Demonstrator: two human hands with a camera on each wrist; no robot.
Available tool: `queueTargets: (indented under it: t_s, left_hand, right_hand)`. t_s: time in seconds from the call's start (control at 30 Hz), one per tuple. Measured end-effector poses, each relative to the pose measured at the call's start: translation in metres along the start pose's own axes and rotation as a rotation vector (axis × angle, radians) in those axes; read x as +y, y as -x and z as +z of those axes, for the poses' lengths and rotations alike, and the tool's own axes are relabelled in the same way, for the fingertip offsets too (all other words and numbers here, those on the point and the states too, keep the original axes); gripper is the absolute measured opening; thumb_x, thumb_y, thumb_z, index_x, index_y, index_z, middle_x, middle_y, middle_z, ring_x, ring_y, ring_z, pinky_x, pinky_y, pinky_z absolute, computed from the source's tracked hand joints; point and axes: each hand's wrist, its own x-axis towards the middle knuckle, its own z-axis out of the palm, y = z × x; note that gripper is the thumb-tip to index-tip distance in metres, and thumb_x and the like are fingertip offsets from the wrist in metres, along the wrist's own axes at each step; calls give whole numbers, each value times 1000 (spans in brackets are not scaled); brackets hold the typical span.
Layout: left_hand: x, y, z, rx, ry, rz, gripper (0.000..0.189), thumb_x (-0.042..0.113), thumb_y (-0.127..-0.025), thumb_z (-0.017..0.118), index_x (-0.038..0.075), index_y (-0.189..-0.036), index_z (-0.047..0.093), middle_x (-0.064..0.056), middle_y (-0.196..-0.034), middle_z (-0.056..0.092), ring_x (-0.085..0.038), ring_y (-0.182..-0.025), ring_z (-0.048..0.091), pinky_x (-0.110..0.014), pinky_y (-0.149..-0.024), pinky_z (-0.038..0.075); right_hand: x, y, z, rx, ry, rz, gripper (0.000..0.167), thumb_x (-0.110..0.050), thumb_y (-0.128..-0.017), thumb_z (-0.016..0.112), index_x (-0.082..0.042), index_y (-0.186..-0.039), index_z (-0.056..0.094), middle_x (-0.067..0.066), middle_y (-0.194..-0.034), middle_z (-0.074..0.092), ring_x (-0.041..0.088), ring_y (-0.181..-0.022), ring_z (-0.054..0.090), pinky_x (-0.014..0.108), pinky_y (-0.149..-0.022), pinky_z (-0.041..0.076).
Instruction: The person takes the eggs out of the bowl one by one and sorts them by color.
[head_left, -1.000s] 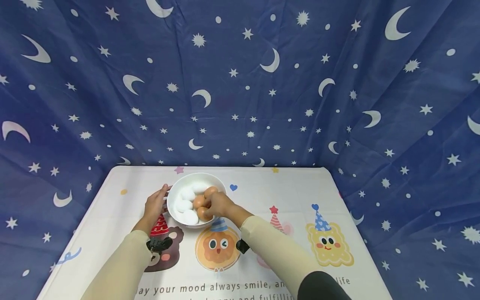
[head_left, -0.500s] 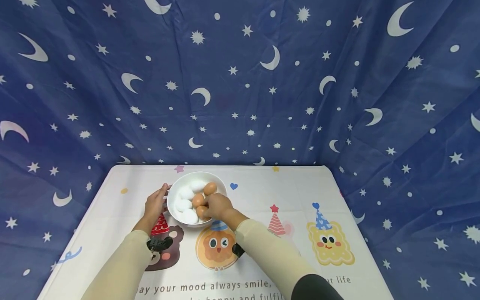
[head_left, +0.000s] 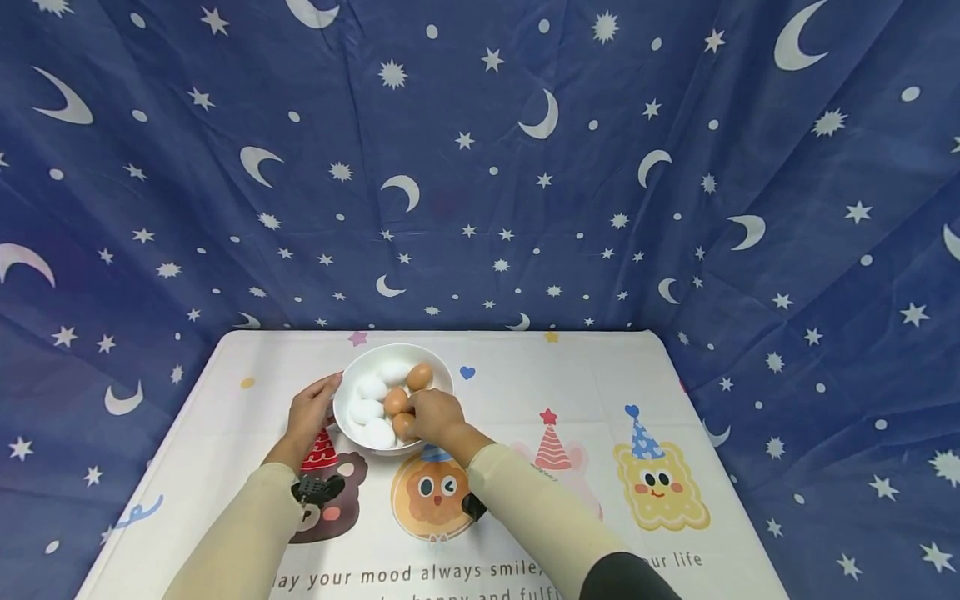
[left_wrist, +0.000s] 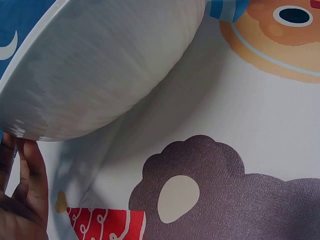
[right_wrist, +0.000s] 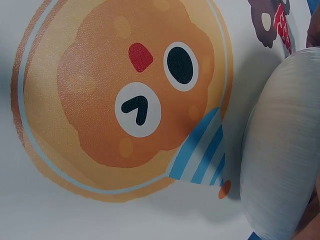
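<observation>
Though unclear, right grip [head_left: 437,415] on egg [head_left: 402,427].

Both wrist views cut off the white bowl [left_wrist: 110,65].

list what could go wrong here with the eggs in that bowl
The right hand is in among the brown eggs, which lie close to the white eggs, so it might knock one against another.

The bowl could shift or tip if the right hand catches its rim, as the left hand steadies only the left side.
</observation>
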Motion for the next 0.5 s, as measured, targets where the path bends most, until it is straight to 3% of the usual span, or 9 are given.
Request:
queueTargets:
  t_s: [0.17,0.33,0.5]
  left_hand:
    - [-1,-1,-1,-21,60,-8,71,60,-95,51,15,-150,43,-10,-155,40,-33,-132,49,-28,-93,56]
    - [-1,-1,-4,-44,61,-7,67,56,-97,52,17,-150,42,-10,-155,40,-30,-129,51,-25,-89,57]
    - [1,-3,-10,-89,62,-1,63,49,-98,54,17,-151,41,-13,-154,40,-18,-113,60,-23,-83,58]
  right_hand:
    - [1,0,0,3,6,2,19,-35,-79,80,-29,-96,74,-12,-88,67,7,-78,56,25,-72,50]
    - [1,1,-1,-2,-2,7,20,-36,-81,79,-28,-98,73,-12,-88,68,8,-78,56,25,-73,50]
    - [2,0,-3,-19,5,-9,22,-37,-81,79,-27,-99,73,-11,-89,67,8,-80,57,25,-75,51]
